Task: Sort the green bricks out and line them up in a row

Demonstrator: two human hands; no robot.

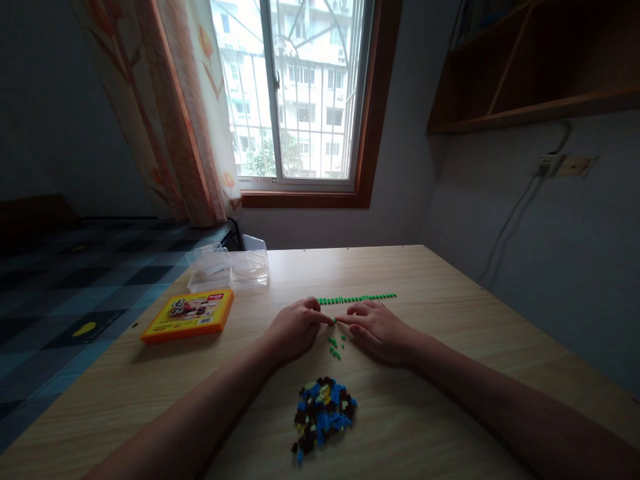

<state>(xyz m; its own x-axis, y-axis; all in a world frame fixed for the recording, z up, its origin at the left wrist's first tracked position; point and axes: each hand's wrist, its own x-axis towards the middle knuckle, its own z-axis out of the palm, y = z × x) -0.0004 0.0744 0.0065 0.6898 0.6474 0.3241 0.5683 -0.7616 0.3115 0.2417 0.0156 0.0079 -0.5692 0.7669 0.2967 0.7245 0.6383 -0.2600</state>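
My left hand (295, 328) and my right hand (377, 328) rest on the wooden table (450, 347), fingertips meeting in a pinch around a tiny green brick (334, 321). Just beyond the fingers lies a long row of joined green bricks (357, 299). A few loose green bricks (336, 347) are scattered between my hands. Nearer to me sits a pile of small blue, brown and yellow bricks (323, 415).
An orange box (189, 315) lies at the table's left side, with a clear plastic container (229, 268) behind it. A bed with a checked cover (65, 280) stands left of the table. A window, curtain and wall shelf are behind.
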